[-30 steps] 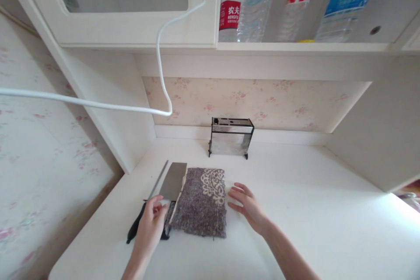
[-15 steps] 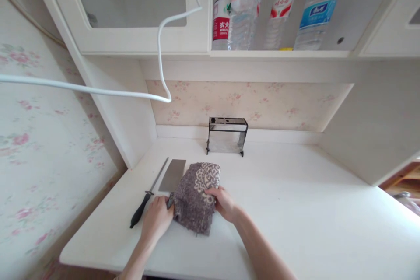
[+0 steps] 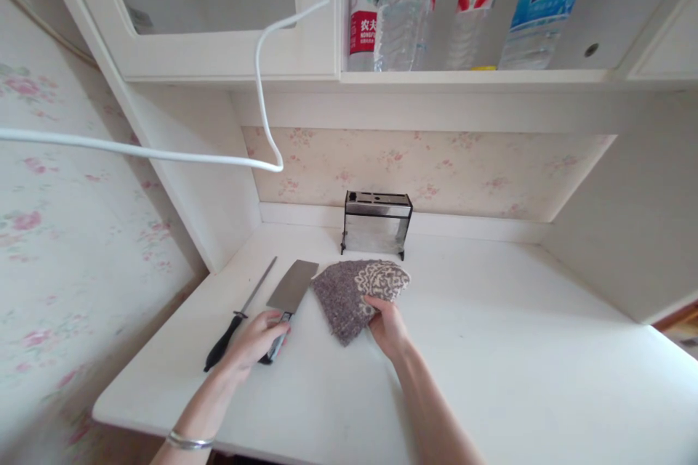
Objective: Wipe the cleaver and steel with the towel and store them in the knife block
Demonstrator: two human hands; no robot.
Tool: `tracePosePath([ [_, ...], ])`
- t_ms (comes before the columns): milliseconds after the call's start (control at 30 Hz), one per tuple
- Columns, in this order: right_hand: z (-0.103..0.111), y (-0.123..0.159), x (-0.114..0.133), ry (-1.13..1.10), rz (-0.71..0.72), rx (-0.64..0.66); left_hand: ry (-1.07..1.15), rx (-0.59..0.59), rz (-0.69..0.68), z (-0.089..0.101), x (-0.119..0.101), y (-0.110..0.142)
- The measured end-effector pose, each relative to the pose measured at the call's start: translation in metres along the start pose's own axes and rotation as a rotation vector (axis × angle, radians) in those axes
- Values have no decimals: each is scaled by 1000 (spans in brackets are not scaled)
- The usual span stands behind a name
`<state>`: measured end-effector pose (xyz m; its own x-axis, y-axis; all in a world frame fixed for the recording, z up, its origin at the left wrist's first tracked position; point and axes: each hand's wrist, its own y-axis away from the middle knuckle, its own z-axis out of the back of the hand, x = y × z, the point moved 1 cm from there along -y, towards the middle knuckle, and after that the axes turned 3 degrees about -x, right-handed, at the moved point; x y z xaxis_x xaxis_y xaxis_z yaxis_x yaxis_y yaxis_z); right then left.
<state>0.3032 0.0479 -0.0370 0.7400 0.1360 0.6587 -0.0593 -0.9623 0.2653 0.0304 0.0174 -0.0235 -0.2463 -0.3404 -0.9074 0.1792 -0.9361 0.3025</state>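
My left hand (image 3: 262, 336) is closed around the dark handle of a cleaver (image 3: 294, 286), whose broad grey blade lies on the white tabletop pointing away from me. Pinched between the thumb and fingers of my right hand (image 3: 388, 328) is a thick purple-grey cloth (image 3: 342, 296) with a cream pattern on one end. The cloth is just right of the cleaver, apart from its handle. Left of my left hand lies a sharpening steel (image 3: 224, 343) with a black handle and a thin metal rod.
A knife block (image 3: 376, 232) with a black frame and clear front stands near the back wall. Overhead, a shelf holds several plastic bottles (image 3: 400, 22). A white cable (image 3: 207, 158) hangs across the upper left. The table's front edge curves at the left.
My right hand has drawn the cloth rightward and away from the cleaver, uncovering more of its blade and handle. My left hand now holds the handle. The view has shifted slightly.
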Motion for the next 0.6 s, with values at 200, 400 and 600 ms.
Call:
tracePosePath([
  [200,2,-4,3,-93,66,-22,385,52,28,-28,-14,7],
  [400,1,0,9,-106,288,-89,555,122,-61,-53,-18,24],
  [600,-8,15,14,-176,60,162,542,333,-125,-96,-35,25],
])
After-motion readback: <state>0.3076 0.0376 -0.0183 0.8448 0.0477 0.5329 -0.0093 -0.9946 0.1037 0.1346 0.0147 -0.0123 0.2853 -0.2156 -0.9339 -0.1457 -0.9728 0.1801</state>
